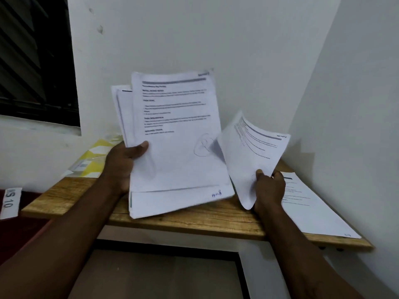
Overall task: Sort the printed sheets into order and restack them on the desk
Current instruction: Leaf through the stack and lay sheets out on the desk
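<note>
while a white wall (pixel 216 35) fills the upper frame and a dark window (pixel 32 61) sits at upper left, a person sorts printed sheets over a wooden desk (pixel 183 221) running across the middle. the bundle (pixel 177 137), the bulk of the sheets, is raised at centre, loosely fanned, its lower edge low over the desk; whether it touches cannot be told. a pile (pixel 313 212) of sheets lies flat on the desk at lower right, one corner close to the desk's front edge. between bundle and pile a single sheet (pixel 250 152) stands bowed and tilted. the left hand (pixel 123 165) grips the bundle's left edge, thumb curled over the front page, fingers hidden behind. the right hand (pixel 268 188) pinches the sheet's lower corner, thumb on the face. what looks like a yellow folder (pixel 95 156) leans against the wall left of centre, and a label (pixel 9 201) reading "ns 10" shows at the left edge.

the step in hand appears to be placing the sheet, most likely on the pile. to do it well, the page mark should be checked first; a blue pen mark shows at the bundle's lower right corner, while the sheet's own is too blurred to read. the sheet should go down flat and square with the pile's edges. the pile would be safer nudged away from the desk's front edge. a firm left thumb should keep the fanned bundle from sliding apart.
</note>
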The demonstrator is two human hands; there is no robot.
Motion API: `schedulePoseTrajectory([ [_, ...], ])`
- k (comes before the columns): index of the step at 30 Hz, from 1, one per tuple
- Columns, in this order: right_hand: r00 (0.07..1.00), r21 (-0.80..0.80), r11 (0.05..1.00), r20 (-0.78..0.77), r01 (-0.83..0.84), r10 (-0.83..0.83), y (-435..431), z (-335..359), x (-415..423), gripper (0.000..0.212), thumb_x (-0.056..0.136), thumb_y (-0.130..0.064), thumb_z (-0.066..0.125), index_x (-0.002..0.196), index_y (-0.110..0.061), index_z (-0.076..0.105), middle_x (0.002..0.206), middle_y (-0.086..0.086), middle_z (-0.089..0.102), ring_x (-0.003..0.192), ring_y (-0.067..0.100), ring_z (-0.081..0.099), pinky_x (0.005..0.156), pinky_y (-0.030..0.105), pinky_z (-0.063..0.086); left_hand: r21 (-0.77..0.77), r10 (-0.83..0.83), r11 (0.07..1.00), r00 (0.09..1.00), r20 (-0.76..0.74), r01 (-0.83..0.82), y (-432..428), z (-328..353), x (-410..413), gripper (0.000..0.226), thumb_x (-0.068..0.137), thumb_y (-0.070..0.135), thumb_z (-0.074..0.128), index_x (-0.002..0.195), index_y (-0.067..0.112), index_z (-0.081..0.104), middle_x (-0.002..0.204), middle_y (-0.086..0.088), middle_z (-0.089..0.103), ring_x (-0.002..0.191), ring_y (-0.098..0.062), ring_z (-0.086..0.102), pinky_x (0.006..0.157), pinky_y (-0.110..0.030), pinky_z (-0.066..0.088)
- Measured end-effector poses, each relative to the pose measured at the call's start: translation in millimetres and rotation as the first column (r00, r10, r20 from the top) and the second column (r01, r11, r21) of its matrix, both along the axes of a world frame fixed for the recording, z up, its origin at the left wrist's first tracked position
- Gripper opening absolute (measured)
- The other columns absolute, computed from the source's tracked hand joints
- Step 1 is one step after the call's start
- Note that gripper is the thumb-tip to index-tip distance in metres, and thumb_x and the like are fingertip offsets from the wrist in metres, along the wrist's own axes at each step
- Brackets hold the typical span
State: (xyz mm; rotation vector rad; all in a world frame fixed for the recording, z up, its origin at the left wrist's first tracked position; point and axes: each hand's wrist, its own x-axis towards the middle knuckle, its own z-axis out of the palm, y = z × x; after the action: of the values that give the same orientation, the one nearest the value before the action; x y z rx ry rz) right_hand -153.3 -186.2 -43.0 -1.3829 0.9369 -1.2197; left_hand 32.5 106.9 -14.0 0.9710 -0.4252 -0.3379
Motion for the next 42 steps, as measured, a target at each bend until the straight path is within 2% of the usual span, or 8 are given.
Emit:
schedulePoseTrajectory([
  [5,0.999,-0.096,0.995,-0.043,0.029,-0.033,9,2,-2,0.030,0.099,-0.019,0.067,0.127,-0.011,0.062,0.111,-0.001,0.064,0.103,0.022,0.060,0.095,0.034,0.048,-0.141,-0.104,0.984,0.992,0.065,0.113,22,16,18,0.046,0.104,0.007,0.048,0.149,0.007,0.055,0.146,-0.015,0.061,0.133,-0.035,0.061,0.109,-0.051,0.051],
  [10,0.970,-0.090,0.967,0.036,-0.237,0.241,16,7,-2,0.023,0.099,-0.014,0.070,0.121,-0.010,0.066,0.116,0.007,0.076,0.097,0.022,0.073,0.083,0.034,0.059,-0.027,-0.131,0.990,0.983,0.129,0.135,2,31,-1,0.036,0.095,0.007,0.059,0.130,0.006,0.068,0.117,-0.013,0.076,0.101,-0.029,0.075,0.090,-0.042,0.063],
  [13,0.915,-0.084,0.922,0.113,-0.379,0.387,21,7,-5,0.023,0.100,-0.013,0.069,0.123,-0.010,0.068,0.115,0.009,0.078,0.103,0.031,0.075,0.090,0.045,0.061,0.077,-0.123,0.991,0.981,0.149,0.112,-17,28,-15,0.022,0.097,0.005,0.060,0.116,0.007,0.072,0.094,-0.007,0.080,0.078,-0.023,0.076,0.068,-0.032,0.062],
  [18,0.840,-0.043,0.872,0.246,-0.488,0.483,23,11,-12,0.021,0.105,-0.017,0.062,0.124,-0.011,0.069,0.117,0.009,0.078,0.104,0.030,0.074,0.092,0.051,0.061,0.164,-0.072,0.985,0.992,0.103,0.054,-26,10,-12,0.021,0.095,0.004,0.067,0.113,0.008,0.076,0.103,-0.011,0.080,0.082,-0.027,0.078,0.069,-0.038,0.065],
  [24,0.662,0.036,0.724,0.438,-0.689,0.608,30,10,-7,0.038,0.107,-0.018,0.058,0.142,-0.004,0.057,0.141,0.024,0.063,0.131,0.049,0.058,0.111,0.070,0.042,0.211,-0.021,0.978,0.995,0.100,0.000,-25,13,-5,0.015,0.095,0.004,0.068,0.106,0.009,0.076,0.098,-0.011,0.081,0.081,-0.028,0.078,0.073,-0.044,0.066],
  [32,0.613,-0.050,0.666,0.347,-0.744,0.710,40,13,-8,0.048,0.107,-0.034,0.056,0.143,-0.002,0.057,0.143,0.024,0.061,0.133,0.046,0.057,0.114,0.066,0.042,0.227,-0.067,0.973,0.986,0.150,0.032,-49,9,-8,0.025,0.094,0.005,0.071,0.118,0.007,0.074,0.112,-0.015,0.078,0.100,-0.038,0.075,0.089,-0.053,0.062],
  [38,0.693,-0.110,0.708,0.149,-0.697,0.705,37,14,-11,0.040,0.093,-0.004,0.074,0.132,-0.005,0.063,0.125,0.015,0.074,0.114,0.040,0.071,0.101,0.057,0.056,0.243,0.008,0.968,0.975,0.223,-0.063,-65,2,-9,0.023,0.091,0.008,0.077,0.114,0.012,0.076,0.113,-0.015,0.078,0.104,-0.040,0.074,0.097,-0.061,0.057],
  [42,0.713,-0.099,0.729,0.154,-0.678,0.684,36,12,-9,0.038,0.093,-0.002,0.074,0.130,-0.005,0.065,0.122,0.013,0.076,0.110,0.036,0.074,0.094,0.049,0.061,0.256,0.035,0.961,0.960,0.277,-0.109,-68,3,-8,0.022,0.092,0.009,0.077,0.113,0.013,0.076,0.103,-0.006,0.080,0.095,-0.032,0.076,0.092,-0.051,0.061],
])
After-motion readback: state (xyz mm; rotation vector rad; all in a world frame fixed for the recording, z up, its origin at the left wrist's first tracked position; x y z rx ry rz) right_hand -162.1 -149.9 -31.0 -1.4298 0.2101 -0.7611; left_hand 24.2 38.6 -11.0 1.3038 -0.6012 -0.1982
